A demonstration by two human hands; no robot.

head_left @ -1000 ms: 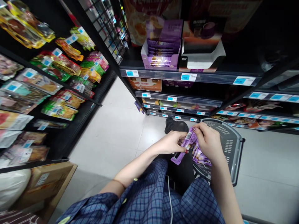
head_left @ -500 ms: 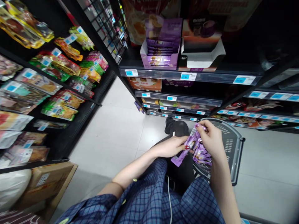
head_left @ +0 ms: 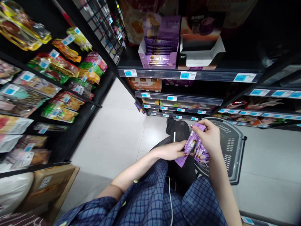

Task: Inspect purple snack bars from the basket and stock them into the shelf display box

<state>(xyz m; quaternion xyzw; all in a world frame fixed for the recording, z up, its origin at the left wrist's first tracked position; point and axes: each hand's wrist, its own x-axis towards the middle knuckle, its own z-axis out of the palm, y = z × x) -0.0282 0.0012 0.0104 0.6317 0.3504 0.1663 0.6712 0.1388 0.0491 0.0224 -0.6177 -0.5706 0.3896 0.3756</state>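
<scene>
A slim purple sachet (head_left: pixel 192 141) is held at a slant between my two hands. My left hand (head_left: pixel 172 150) pinches its lower part, with the thumb and fingers closed on it. At its upper end, the thumb and fingers of my right hand (head_left: pixel 209 135) grip the sachet. Several more purple sachets (head_left: pixel 202 153) hang bunched just below my right hand, over the grey basket (head_left: pixel 231 141). Whether that hand's hidden fingers hold the bunch, I cannot tell.
An open purple box (head_left: pixel 174 61) with similar sachets stands on the shelf ahead, beside a dark open carton (head_left: pixel 199 59). Bagged snacks (head_left: pixel 62 105) fill the left rack. A cardboard box (head_left: pixel 50 182) sits at the lower left. My bent knee (head_left: pixel 180 128) is in front of the basket.
My right hand has shifted slightly left with the sachet's upper end. The barcode near that end no longer shows, and the bunched sachets have moved a little left.
</scene>
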